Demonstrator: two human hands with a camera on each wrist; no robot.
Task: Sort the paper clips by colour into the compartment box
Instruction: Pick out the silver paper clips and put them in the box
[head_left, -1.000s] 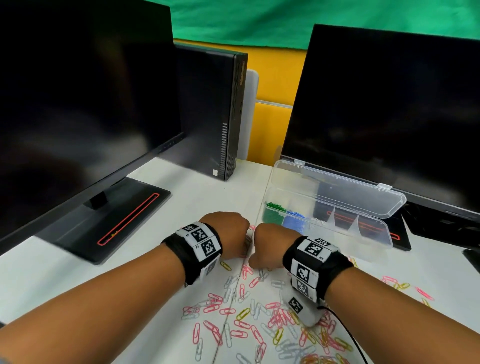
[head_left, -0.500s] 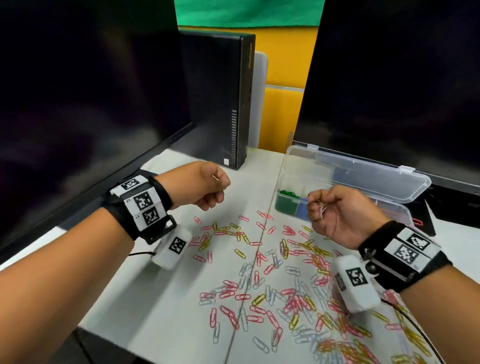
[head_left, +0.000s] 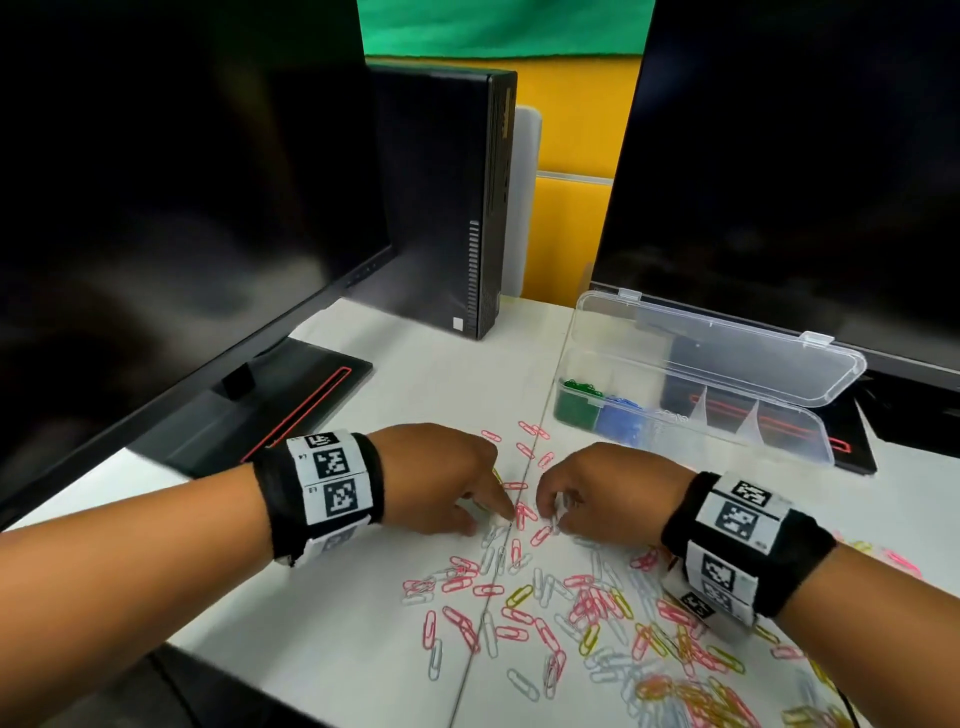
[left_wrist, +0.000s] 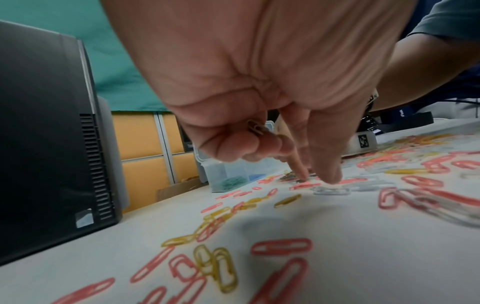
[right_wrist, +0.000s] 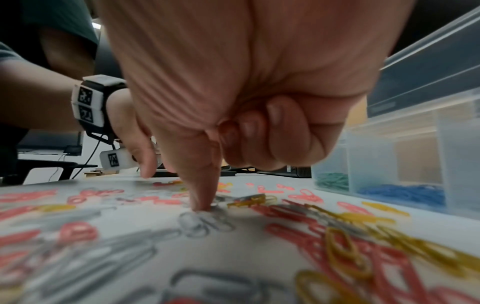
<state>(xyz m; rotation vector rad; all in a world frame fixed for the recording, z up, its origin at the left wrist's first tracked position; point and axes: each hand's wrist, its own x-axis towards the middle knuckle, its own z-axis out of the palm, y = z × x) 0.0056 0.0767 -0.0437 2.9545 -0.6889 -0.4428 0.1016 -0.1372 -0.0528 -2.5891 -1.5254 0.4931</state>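
While both hands work at the far edge of the scatter of pink, yellow and white wire paper clips (head_left: 550, 597) on the white surface (head_left: 322, 582), the relation that governs the coming pick is that the white clips lie directly under the fingertips, flat on the surface.

The left hand (head_left: 441, 478) has thumb and forefinger extended down, tips just above or touching a pale clip (left_wrist: 330, 190) whose long axis runs roughly crosswise to the fingers. Its remaining fingers (left_wrist: 249, 148) are curled on a small clip (left_wrist: 255, 127) already tucked against the palm.

The right hand (head_left: 608, 488) presses one extended forefinger (right_wrist: 205, 185) onto a small cluster of white clips (right_wrist: 205, 223), the other fingers curled into the palm; the head view suggests white clips held there, though the wrist view does not confirm it.

Each hand is nearest its own clip, and the two fingertips stand close together. The clear plastic compartment box (head_left: 779, 447), lid open, lies beyond the right hand, with green clips (head_left: 574, 402) and blue clips (head_left: 621, 415) in its two leftmost compartments.

Pink and yellow clips lying against the white ones are the likely obstruction, since they may be dragged along.
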